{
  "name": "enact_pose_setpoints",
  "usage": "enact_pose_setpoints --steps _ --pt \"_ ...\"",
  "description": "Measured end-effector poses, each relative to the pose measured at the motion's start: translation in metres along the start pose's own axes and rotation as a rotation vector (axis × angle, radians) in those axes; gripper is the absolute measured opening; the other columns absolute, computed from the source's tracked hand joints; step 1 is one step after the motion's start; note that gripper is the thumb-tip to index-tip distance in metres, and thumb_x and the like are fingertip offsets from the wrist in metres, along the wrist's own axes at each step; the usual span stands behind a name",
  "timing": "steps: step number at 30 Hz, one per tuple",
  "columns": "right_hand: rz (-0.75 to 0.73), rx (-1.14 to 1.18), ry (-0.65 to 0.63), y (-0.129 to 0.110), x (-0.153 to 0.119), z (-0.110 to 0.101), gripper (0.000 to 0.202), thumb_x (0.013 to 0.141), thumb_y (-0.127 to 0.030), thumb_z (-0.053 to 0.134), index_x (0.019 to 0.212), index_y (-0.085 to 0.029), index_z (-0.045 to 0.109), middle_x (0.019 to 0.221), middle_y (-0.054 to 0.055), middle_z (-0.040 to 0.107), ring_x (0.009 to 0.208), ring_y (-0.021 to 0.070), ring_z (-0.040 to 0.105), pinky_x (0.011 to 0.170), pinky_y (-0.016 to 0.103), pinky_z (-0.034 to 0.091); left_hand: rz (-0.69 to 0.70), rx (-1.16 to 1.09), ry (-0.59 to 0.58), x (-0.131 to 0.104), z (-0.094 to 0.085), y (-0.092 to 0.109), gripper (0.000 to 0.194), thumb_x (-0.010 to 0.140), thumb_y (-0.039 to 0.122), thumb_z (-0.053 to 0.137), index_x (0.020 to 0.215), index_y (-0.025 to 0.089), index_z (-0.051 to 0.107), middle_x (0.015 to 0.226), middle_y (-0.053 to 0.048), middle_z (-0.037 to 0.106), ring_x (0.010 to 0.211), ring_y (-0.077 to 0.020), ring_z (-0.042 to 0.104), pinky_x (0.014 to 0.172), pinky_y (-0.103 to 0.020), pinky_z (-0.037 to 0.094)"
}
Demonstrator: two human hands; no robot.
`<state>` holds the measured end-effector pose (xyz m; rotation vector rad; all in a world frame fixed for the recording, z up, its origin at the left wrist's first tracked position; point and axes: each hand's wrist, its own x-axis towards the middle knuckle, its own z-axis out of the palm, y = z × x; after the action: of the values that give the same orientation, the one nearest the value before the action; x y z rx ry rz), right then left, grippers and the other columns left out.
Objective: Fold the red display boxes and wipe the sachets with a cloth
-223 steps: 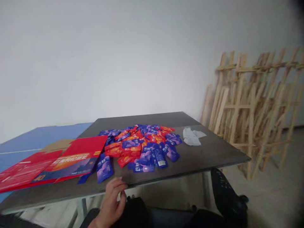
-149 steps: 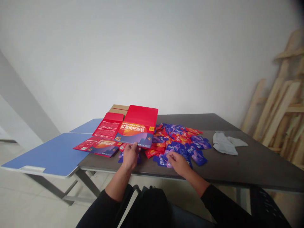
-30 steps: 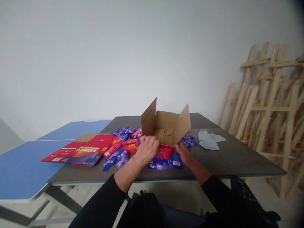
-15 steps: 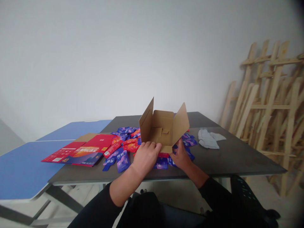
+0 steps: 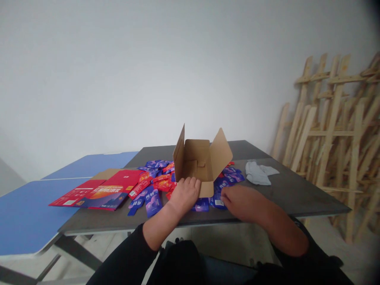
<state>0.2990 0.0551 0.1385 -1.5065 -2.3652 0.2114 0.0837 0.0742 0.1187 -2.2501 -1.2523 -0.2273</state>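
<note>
An open cardboard box (image 5: 194,170) stands at the middle of the table's near side, its brown inside facing me and its flaps raised; I see no goods in it. My left hand (image 5: 186,193) is closed over the box's near left edge. To the right of the box, my right hand (image 5: 240,202) is low over the table with curled fingers, at the edge of a purple sachet (image 5: 219,202) with a barcode. Its fingertips are partly hidden, so whether they pinch that sachet is unclear. More purple and red sachets (image 5: 162,184) lie in a loose pile around the box.
Flattened red cartons (image 5: 118,186) lie at the left of the dark table (image 5: 282,198). A crumpled white cloth-like item (image 5: 257,173) rests to the right. A blue table (image 5: 26,217) adjoins on the left. Wooden easel-like frames (image 5: 332,134) lean against the wall.
My right hand has let go of the box's near right corner and moved right, to the purple sachets. The box has turned slightly and its front wall shows more. My left hand stays on it.
</note>
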Motion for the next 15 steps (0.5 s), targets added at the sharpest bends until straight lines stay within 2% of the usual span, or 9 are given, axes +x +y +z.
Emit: enact_pose_setpoints --steps 2,4,6,7,10,15 --pt "-0.101 -0.052 0.049 -0.027 0.009 -0.019 0.023 0.090 -0.025 0.046 0.084 -0.019 0.068 0.084 0.011 0.071 0.080 0.0240 0.067 0.079 0.035 0.046 -0.002 0.006 0.009 0.000 0.002 0.000 0.019 0.092 0.011 0.040 0.097 0.014 0.058 0.088 -0.011 0.059 0.083 -0.0261 0.057 0.069 -0.038 0.040" --pt "-0.136 -0.110 0.099 -0.054 0.038 -0.027 0.023 0.090 -0.019 0.045 0.092 -0.018 0.068 0.089 0.012 0.071 0.085 0.0238 0.067 0.080 0.033 0.047 0.009 0.010 0.004 0.001 0.004 0.000 0.020 0.092 0.011 0.040 0.098 0.013 0.059 0.088 -0.011 0.060 0.082 -0.0265 0.057 0.069 -0.038 0.039" --pt "-0.112 -0.200 0.052 -0.073 0.078 -0.025 0.024 0.088 -0.014 0.049 0.101 -0.014 0.069 0.097 0.015 0.071 0.092 0.0258 0.068 0.082 0.035 0.048 0.019 0.009 -0.003 0.001 0.006 0.000 0.021 0.092 0.011 0.040 0.099 0.012 0.060 0.088 -0.012 0.061 0.083 -0.0269 0.057 0.069 -0.039 0.039" --pt "-0.078 -0.280 -0.026 -0.078 0.099 -0.021 0.026 0.086 -0.011 0.050 0.102 -0.011 0.070 0.101 0.017 0.071 0.095 0.0269 0.068 0.085 0.035 0.049 0.017 0.007 -0.004 0.001 0.006 0.000 0.022 0.092 0.011 0.040 0.100 0.012 0.060 0.089 -0.013 0.062 0.084 -0.0269 0.057 0.069 -0.039 0.039" --pt "-0.065 -0.337 -0.162 -0.080 0.143 -0.006 0.018 0.076 -0.005 0.061 0.089 -0.006 0.075 0.091 0.021 0.073 0.092 0.0303 0.070 0.082 0.037 0.052 -0.008 -0.018 0.009 0.001 0.005 0.000 0.024 0.093 0.013 0.039 0.106 0.013 0.059 0.095 -0.013 0.063 0.086 -0.0260 0.057 0.070 -0.038 0.039" --pt "-0.129 -0.402 -0.259 -0.060 0.159 0.018 0.024 0.084 -0.008 0.054 0.094 -0.006 0.075 0.100 0.024 0.072 0.103 0.0330 0.068 0.086 0.043 0.053 -0.030 -0.062 -0.016 -0.001 0.003 -0.001 0.028 0.092 0.015 0.041 0.115 0.017 0.057 0.101 -0.011 0.063 0.089 -0.0253 0.056 0.070 -0.038 0.039"
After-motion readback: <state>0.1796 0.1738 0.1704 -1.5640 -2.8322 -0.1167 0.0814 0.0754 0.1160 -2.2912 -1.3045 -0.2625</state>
